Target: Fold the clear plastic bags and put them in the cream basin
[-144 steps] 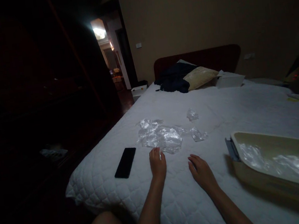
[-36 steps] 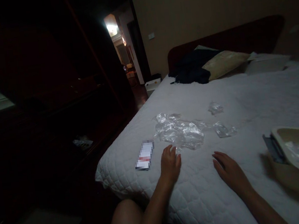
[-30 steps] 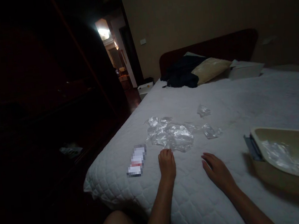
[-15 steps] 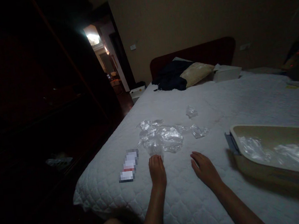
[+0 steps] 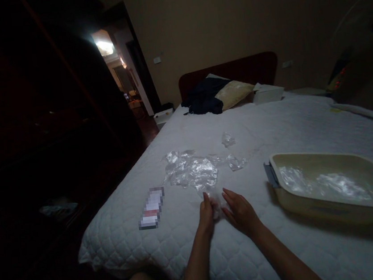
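Clear crinkled plastic bags [image 5: 193, 170] lie in a loose heap on the white quilted bed [image 5: 183, 230]. Just in front of the heap, my left hand [image 5: 206, 214] is closed on a clear plastic bag [image 5: 215, 204]. On the bag's right side is my right hand [image 5: 240, 210], its fingers apart and its thumb close to the plastic. Two smaller pieces of plastic [image 5: 228, 139] [image 5: 235, 162] rest beyond the hands. A phone [image 5: 151, 208] with a blurred screen lies left of my left hand.
At the right stands a beige plastic bin [image 5: 329, 213] with clear plastic inside. Dark cloth [image 5: 205, 97], a tan pillow [image 5: 235, 94] and a white box [image 5: 269, 93] are near the headboard [image 5: 262, 65]. The bed's left edge drops to a dark floor.
Both hands have come closer together, and a clear bag is now held up between them by my left hand. The camera view has shifted slightly right, showing more of the bin.
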A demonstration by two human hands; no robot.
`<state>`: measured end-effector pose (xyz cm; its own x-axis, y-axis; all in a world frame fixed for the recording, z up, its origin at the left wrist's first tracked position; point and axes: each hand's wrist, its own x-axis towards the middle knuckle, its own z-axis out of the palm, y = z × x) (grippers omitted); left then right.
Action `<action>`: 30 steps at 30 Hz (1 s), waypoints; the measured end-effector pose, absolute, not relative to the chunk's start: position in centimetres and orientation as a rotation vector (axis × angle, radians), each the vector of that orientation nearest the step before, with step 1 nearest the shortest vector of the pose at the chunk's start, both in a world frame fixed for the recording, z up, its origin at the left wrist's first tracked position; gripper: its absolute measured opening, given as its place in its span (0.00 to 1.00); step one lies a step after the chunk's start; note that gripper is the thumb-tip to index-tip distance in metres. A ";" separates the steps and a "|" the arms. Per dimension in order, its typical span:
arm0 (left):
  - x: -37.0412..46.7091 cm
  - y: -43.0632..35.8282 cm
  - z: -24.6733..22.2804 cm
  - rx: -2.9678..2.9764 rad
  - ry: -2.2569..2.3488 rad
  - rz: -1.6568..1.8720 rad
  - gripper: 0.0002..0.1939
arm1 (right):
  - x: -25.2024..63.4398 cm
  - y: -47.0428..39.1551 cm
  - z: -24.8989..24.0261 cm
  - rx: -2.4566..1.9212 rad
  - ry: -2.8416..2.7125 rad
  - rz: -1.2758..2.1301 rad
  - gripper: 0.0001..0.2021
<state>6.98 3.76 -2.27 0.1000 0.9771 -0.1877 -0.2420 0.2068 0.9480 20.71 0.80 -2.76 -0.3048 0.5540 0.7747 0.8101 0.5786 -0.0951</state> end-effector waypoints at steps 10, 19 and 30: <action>5.8 2.9 -2.2 1.262 0.866 1.116 0.23 | 20.7 0.4 -2.4 -1.257 -1.854 0.016 0.11; 5.5 2.6 -2.0 1.276 0.905 1.203 0.25 | 22.4 0.9 -1.2 -1.198 -1.111 1.037 0.15; 5.3 2.3 -1.2 1.170 0.791 1.099 0.16 | 22.9 -0.5 -0.7 -0.848 -1.018 1.780 0.11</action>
<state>5.28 2.30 -1.24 0.3036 0.9511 0.0568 -0.2480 0.0213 0.9685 22.91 -0.50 -0.68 -0.3694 0.9206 -0.1263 -0.3584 -0.2665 -0.8947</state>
